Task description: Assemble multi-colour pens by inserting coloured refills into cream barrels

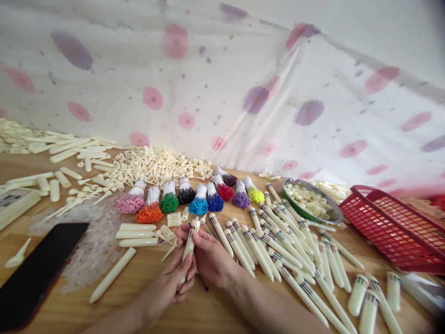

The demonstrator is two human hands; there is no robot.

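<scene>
A cream multicolour pen (188, 246) stands tilted between my hands, its top end pointing away from me. My left hand (179, 273) is closed round the lower barrel. With thumb and fingers, my right hand (212, 255) grips the pen near its top; part of the pen is hidden by the fingers. Just beyond lie small slotted cream pieces (174, 219) and bundles of refills with coloured ends, among them orange (149, 211), light blue (199, 204) and dark blue (214, 202). Cream barrels (137, 242) rest left of my hands. A thin dark blue-tipped refill (203, 282) lies beneath them.
Many multicolour pens (278, 246) cover the table on the right. Behind them stand a metal bowl (339, 215) of cream parts and a red basket (392, 227). A black phone (41, 273) and clear plastic bits (93, 246) lie left. Loose cream parts (149, 167) are heaped behind.
</scene>
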